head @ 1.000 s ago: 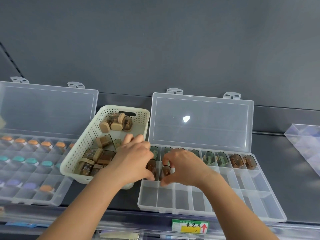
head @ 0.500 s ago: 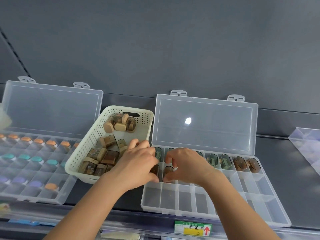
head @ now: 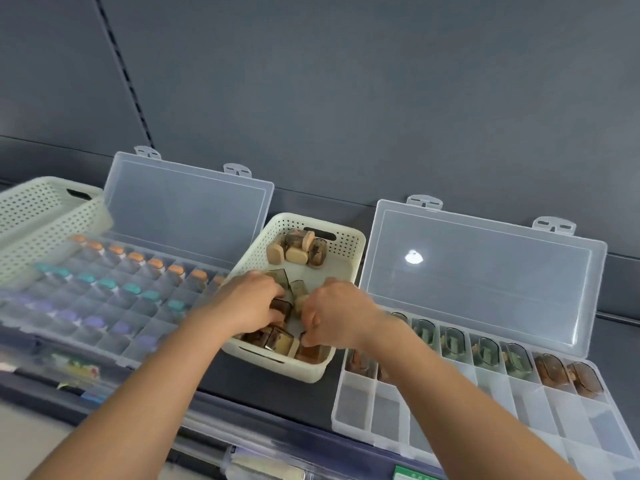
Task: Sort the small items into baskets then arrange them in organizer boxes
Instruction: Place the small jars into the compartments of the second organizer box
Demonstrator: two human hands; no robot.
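A cream perforated basket [head: 350, 234] stands between two clear organizer boxes and holds several small brown jars with cork lids [head: 297, 249]. Both my hands are inside it. My left hand [head: 247, 303] curls its fingers around a brown jar at the basket's middle. Beside it, my right hand [head: 337, 315] is closed over jars near the front right corner, thumb against a cork lid. The right organizer box [head: 354, 400] has brown and green jars [head: 485, 351] along its back row; its front compartments are bare.
The left organizer box [head: 114, 308] holds rows of orange, teal and purple capped items. A second cream basket [head: 41, 216] rests on its far left end. Both box lids [head: 478, 271] stand open against the grey back wall. A shelf edge runs along the front.
Both hands have moved left from the right organizer box into the basket. The view has swung to the left, showing the second basket.
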